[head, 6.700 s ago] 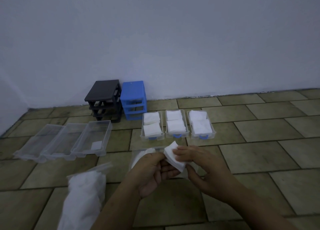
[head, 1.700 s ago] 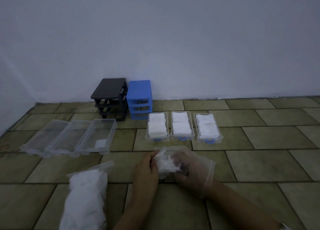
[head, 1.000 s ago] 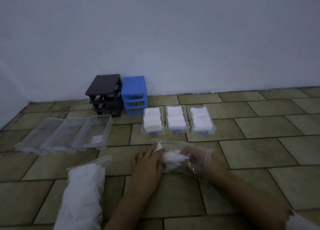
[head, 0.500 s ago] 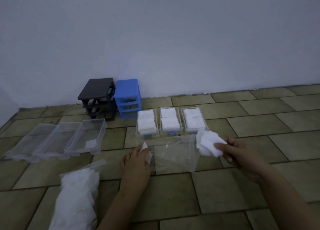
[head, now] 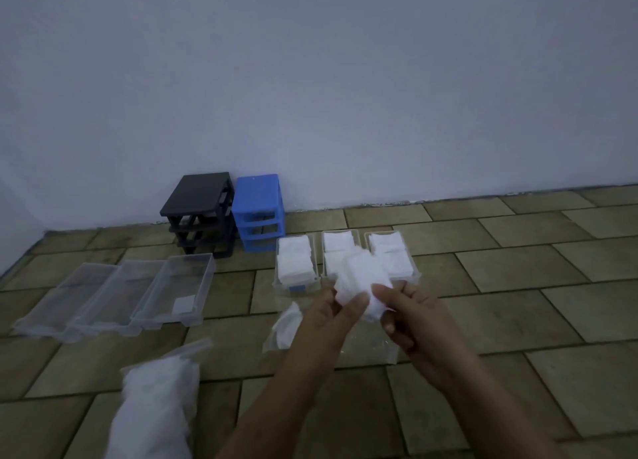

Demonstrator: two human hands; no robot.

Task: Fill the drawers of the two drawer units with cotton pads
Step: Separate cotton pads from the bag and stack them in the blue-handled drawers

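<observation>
Both hands hold one white stack of cotton pads point(head: 362, 279) above the floor: my left hand point(head: 331, 317) pinches its left side, my right hand point(head: 411, 317) its right. Behind it three clear drawers point(head: 295, 284) with blue handles lie side by side, each filled with white pads. To the left lie three clear drawers point(head: 193, 306) in a row; the rightmost holds a single pad. A black drawer frame point(head: 200, 213) and a blue drawer frame point(head: 259, 210) stand against the wall, both without drawers.
A nearly flat clear bag point(head: 366, 348) with one pad point(head: 286, 327) at its left end lies under my hands. A full bag of cotton pads point(head: 158, 400) lies at the lower left. The floor is tiled; a white wall closes the back.
My right hand pulled the pads out of the clear bag, and my left hand let go of the bag and came up to grip the same stack.
</observation>
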